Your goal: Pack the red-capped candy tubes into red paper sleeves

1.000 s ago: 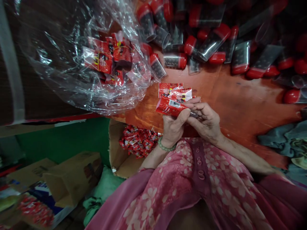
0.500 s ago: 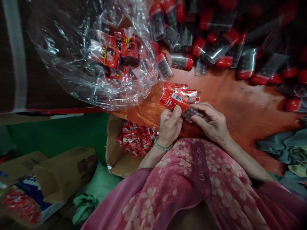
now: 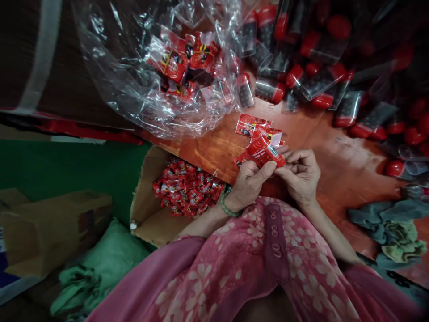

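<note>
The reddish-brown table (image 3: 342, 156) spreads beneath and beyond both hands. Beyond the left hand (image 3: 254, 180) and off to its left lies a big clear plastic bag (image 3: 187, 125), with banded bundles of red printed packets (image 3: 170, 62) showing through it. Farther out from the right hand (image 3: 304, 173), a heap of clear, red-ended containers (image 3: 348, 107) covers the far side of the table; many hold dark little balls. Left of the left hand, below the table edge, an open cardboard box (image 3: 144, 210) holds a pile of small red packages (image 3: 189, 188). Crumpled grey-green cloths (image 3: 392, 223) lie to the right of the right hand. Both hands are closed on one barcoded red packet (image 3: 263, 153): the left thumb presses its near edge, while the right thumb and fingers pinch its right end. Just beyond the hands, flat red wrappers (image 3: 253, 124) overlap on the table. A green bead bracelet (image 3: 230, 206) circles the left wrist.
</note>
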Tool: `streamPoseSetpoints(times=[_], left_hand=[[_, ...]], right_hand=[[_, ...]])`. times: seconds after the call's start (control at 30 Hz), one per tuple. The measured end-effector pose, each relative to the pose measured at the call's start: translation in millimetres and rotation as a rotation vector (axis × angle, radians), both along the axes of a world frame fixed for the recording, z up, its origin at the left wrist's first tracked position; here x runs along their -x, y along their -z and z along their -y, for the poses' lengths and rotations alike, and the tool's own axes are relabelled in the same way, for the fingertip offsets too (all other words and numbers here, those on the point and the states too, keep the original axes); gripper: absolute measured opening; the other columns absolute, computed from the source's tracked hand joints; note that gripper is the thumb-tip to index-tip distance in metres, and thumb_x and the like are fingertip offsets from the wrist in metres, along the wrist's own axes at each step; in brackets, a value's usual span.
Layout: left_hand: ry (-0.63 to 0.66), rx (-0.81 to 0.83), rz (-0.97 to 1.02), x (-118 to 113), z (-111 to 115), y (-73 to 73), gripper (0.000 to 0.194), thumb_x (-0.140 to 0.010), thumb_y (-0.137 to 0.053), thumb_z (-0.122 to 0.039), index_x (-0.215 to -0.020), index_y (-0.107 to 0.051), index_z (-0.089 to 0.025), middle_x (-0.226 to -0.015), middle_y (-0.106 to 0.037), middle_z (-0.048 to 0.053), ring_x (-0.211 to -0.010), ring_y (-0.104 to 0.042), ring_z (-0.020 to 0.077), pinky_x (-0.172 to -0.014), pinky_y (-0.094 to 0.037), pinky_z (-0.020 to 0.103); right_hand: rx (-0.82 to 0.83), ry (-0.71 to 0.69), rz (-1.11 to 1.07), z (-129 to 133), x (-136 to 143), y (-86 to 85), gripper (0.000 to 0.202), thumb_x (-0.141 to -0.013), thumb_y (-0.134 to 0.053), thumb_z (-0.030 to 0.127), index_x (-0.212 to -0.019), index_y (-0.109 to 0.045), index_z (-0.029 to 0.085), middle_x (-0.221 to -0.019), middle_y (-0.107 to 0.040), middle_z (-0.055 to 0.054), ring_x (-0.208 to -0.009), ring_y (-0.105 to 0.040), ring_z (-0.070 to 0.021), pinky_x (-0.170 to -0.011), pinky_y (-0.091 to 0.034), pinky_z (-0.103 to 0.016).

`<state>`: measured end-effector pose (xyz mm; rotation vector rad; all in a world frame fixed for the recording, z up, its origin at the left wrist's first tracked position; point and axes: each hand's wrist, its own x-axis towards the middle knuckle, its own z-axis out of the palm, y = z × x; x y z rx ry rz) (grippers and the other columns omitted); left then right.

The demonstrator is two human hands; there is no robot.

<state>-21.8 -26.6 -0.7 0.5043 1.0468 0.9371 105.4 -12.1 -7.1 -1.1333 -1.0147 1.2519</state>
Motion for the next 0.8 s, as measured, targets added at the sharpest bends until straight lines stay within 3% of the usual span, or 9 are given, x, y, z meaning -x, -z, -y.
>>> streamPoseSetpoints(times=[0.2,0.33,0.43,0.53,0.6,0.67,0.73,0.8], left_hand=[[0.027,-0.216,0.107,4.8,6.4,-1.1,0.044,-0.089,-0.069,-0.061,-0.100,-0.079,-0.020,-0.120,-0.077,0.008,-0.135,-0.060,0.0241,-0.126,-0.035,0.040],[0.027,-0.177,0.108,23.4,22.8,-4.2,0.040,-0.091,-0.068,-0.055,-0.107,-0.079,-0.021,-0.133,-0.072,0.010,-0.131,-0.064,0.0255,-0.120,-0.044,0.042],[-0.037,-0.152,-0.008,55.8,43.1,-11.1,0.033,-0.092,-0.069,-0.047,-0.107,-0.080,-0.019,-0.134,-0.072,0.012,-0.124,-0.069,0.0264,-0.114,-0.050,0.042],[-0.232,-0.154,-0.302,105.8,69.6,-10.6,0.034,-0.091,-0.069,-0.046,-0.103,-0.080,-0.016,-0.127,-0.075,0.014,-0.116,-0.072,0.0267,-0.111,-0.053,0.043],[-0.336,-0.125,-0.595,145.9,91.0,-1.6,0.036,-0.089,-0.070,-0.048,-0.100,-0.080,-0.015,-0.119,-0.077,0.013,-0.112,-0.073,0.0263,-0.109,-0.054,0.042],[-0.370,0.020,-0.929,186.6,114.4,13.0,0.041,-0.086,-0.070,-0.050,-0.100,-0.077,-0.013,-0.107,-0.078,0.011,-0.107,-0.073,0.0276,-0.106,-0.055,0.043],[-0.271,0.262,-1.225,221.9,136.8,28.5,0.050,-0.083,-0.069,-0.054,-0.106,-0.073,-0.009,-0.105,-0.078,0.014,-0.106,-0.072,0.0323,-0.103,-0.056,0.049],[-0.126,0.390,-1.483,245.5,152.9,40.0,0.068,-0.080,-0.073,-0.054,-0.125,-0.064,-0.004,-0.131,-0.068,0.025,-0.127,-0.062,0.0415,-0.111,-0.048,0.057]], right_hand=[[-0.009,-0.081,0.024,1.0,4.2,-2.2,0.052,-0.067,-0.093,0.051,-0.074,-0.050,0.024,-0.061,-0.059,0.009,-0.047,-0.052,-0.0070,-0.045,-0.044,-0.018],[0.070,-0.254,0.067,6.7,6.8,-3.3,0.052,-0.065,-0.092,0.055,-0.075,-0.052,0.024,-0.062,-0.059,0.008,-0.049,-0.054,-0.0086,-0.047,-0.047,-0.020],[0.023,-0.467,0.204,11.7,4.3,-4.6,0.041,-0.078,-0.085,0.055,-0.090,-0.063,0.023,-0.076,-0.070,0.003,-0.060,-0.064,-0.0124,-0.059,-0.056,-0.026],[-0.204,-0.555,0.553,15.4,0.9,-4.3,0.026,-0.091,-0.074,0.044,-0.105,-0.069,0.022,-0.095,-0.076,-0.006,-0.083,-0.070,-0.0185,-0.078,-0.058,-0.033],[-0.368,-0.594,0.800,17.3,0.7,-1.7,0.023,-0.097,-0.068,0.037,-0.112,-0.071,0.020,-0.104,-0.074,-0.011,-0.095,-0.068,-0.0228,-0.085,-0.057,-0.037],[-0.479,-0.610,1.002,19.2,2.5,3.0,0.028,-0.100,-0.062,0.035,-0.119,-0.071,0.016,-0.106,-0.071,-0.015,-0.095,-0.065,-0.0252,-0.082,-0.055,-0.039],[-0.531,-0.618,1.159,21.3,4.9,8.7,0.033,-0.101,-0.059,0.036,-0.121,-0.071,0.013,-0.103,-0.070,-0.016,-0.090,-0.061,-0.0263,-0.078,-0.052,-0.040],[-0.546,-0.636,1.249,23.7,6.5,14.2,0.037,-0.101,-0.058,0.039,-0.122,-0.071,0.012,-0.103,-0.069,-0.017,-0.091,-0.058,-0.0275,-0.077,-0.050,-0.041]])
